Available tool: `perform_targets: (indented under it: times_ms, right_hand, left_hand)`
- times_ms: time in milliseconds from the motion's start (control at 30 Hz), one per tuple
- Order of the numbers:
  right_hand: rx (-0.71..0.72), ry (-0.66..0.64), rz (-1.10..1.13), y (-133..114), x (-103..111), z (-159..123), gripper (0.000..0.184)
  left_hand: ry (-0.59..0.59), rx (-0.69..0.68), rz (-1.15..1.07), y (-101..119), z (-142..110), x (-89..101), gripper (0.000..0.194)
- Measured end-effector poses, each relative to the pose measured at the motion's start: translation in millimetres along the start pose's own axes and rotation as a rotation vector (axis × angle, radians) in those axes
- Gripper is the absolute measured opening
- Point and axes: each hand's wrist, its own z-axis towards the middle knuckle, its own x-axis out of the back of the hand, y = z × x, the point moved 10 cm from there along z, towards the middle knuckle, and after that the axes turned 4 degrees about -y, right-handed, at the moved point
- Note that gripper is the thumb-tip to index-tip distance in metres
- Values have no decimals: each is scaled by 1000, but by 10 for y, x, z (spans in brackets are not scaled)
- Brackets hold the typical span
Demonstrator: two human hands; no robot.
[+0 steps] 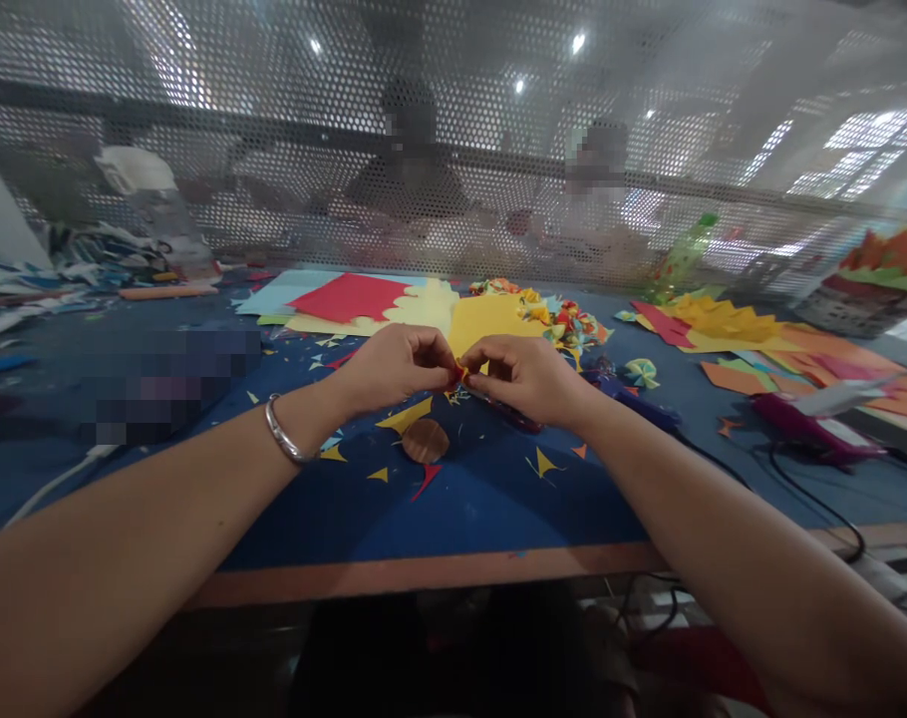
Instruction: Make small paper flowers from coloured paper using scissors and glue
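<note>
My left hand (pixel 398 371) and my right hand (pixel 524 374) meet at the middle of the blue table, fingertips pinched together. Between them is a small red and yellow piece (pixel 461 373), mostly covered by the fingers; its exact shape cannot be made out. Just below lies a round brown disc (pixel 426 441), with a curved yellow scrap (pixel 407 414) beside it and a red scrap (pixel 427 481) at its lower edge. Behind my hands is a yellow sheet (pixel 483 324). Small folded colourful pieces (pixel 569 321) are heaped at its right.
A red sheet (pixel 349 297) lies on pale blue and cream sheets behind. At right are a magenta corded tool (pixel 816 431), a dark blue corded tool (pixel 637 401) and a green bottle (pixel 685 257). A white-topped bottle (pixel 154 209) stands left. A perforated metal screen (pixel 289 170) rises behind, people beyond.
</note>
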Motion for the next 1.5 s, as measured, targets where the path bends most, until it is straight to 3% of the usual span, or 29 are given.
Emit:
perform_targets:
  times_ms: [233,567,1000,1500]
  right_hand:
    - [5,29,19,-17,22,-3,10]
    - [17,102,42,-46,79,-28,11]
    - [15,93,11,-43,68,-23,15]
    - [54,116,-33,-73,85,-35,13]
  left_hand:
    - [43,5,-106,-41,7,20,12]
    - [14,9,-224,-34,9,-1,13]
    - [54,8,-194,-62,16,20,21]
    - [-1,-110,-42,44,-1,-3,13]
